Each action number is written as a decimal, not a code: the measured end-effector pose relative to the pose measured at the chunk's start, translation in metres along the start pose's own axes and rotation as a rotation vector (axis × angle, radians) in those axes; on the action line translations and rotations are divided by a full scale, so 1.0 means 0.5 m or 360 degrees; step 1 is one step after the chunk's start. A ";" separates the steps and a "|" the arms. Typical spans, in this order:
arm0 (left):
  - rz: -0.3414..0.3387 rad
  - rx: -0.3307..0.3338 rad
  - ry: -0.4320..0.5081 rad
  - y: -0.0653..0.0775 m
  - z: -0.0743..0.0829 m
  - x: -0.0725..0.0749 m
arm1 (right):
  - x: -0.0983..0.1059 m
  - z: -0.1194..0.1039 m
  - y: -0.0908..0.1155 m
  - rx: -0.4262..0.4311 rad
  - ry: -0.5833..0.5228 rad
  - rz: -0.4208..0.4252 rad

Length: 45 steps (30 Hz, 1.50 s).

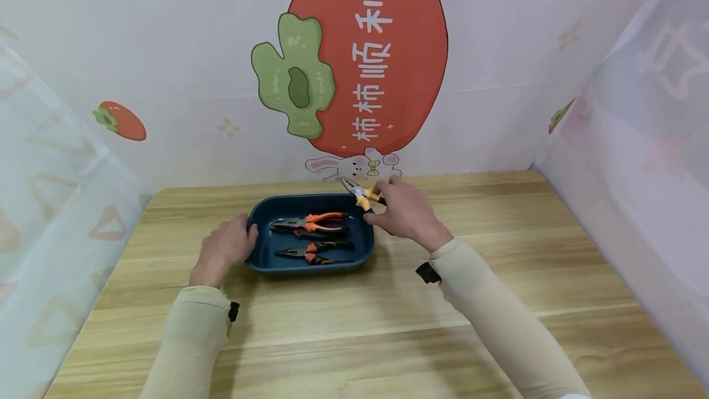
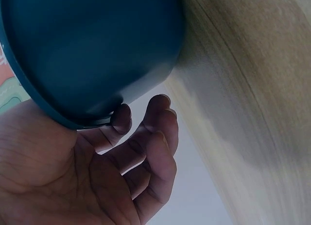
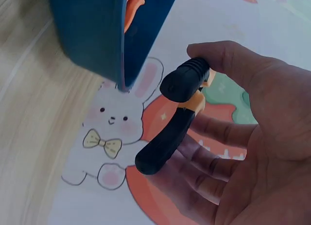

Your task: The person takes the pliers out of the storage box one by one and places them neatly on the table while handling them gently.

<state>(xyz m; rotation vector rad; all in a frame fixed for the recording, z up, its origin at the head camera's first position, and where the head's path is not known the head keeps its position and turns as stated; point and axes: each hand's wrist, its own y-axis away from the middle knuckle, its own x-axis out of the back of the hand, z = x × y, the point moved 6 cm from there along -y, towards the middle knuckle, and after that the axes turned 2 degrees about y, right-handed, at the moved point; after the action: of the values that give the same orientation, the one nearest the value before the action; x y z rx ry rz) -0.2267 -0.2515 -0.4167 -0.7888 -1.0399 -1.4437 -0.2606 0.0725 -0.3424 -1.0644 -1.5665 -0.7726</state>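
Observation:
A dark blue tray (image 1: 310, 270) stands near the back of the table. My left hand (image 1: 226, 245) grips its left rim, with curled fingertips at the wall in the left wrist view. Above the tray's right end, my right hand (image 1: 407, 209) holds pliers (image 1: 362, 197) with black and yellow-orange handles. Their metal nose points up and left. Thumb and fingers lie on the black handles (image 3: 167, 142) in the right wrist view. Inside the tray lie orange-handled pliers (image 1: 321, 226) overlapping a darker red-and-black pair, and long-nose pliers (image 1: 301, 252) nearer the front.
The wood-grain table (image 1: 332, 337) extends in front and to both sides. Behind it rises a white backdrop (image 1: 210, 153) printed with a large persimmon and a rabbit. Pale printed sheets (image 1: 50, 202) hang at the left and right sides.

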 end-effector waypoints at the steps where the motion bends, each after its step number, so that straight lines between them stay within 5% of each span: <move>1: -0.0004 0.0003 0.0001 -0.001 0.000 -0.001 | 0.002 0.006 0.002 -0.0013 -0.0006 0.0019; 18: -0.0010 0.0013 -0.0009 0.001 0.003 -0.003 | -0.032 0.113 0.031 -0.0426 -0.0125 0.0048; 32: 0.0007 0.0030 -0.0013 0.004 0.003 -0.002 | -0.110 0.144 0.030 -0.0599 -0.0154 -0.0014; 45: 0.0022 0.0010 -0.0029 0.009 0.009 -0.002 | -0.142 0.144 0.008 -0.0652 -0.0130 -0.0049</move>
<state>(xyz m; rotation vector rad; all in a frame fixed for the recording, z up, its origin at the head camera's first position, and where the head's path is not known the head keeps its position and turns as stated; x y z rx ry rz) -0.2223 -0.2470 -0.4150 -0.8045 -1.0506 -1.4232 -0.2807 0.1205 -0.4292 -1.3826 -1.5311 -1.1149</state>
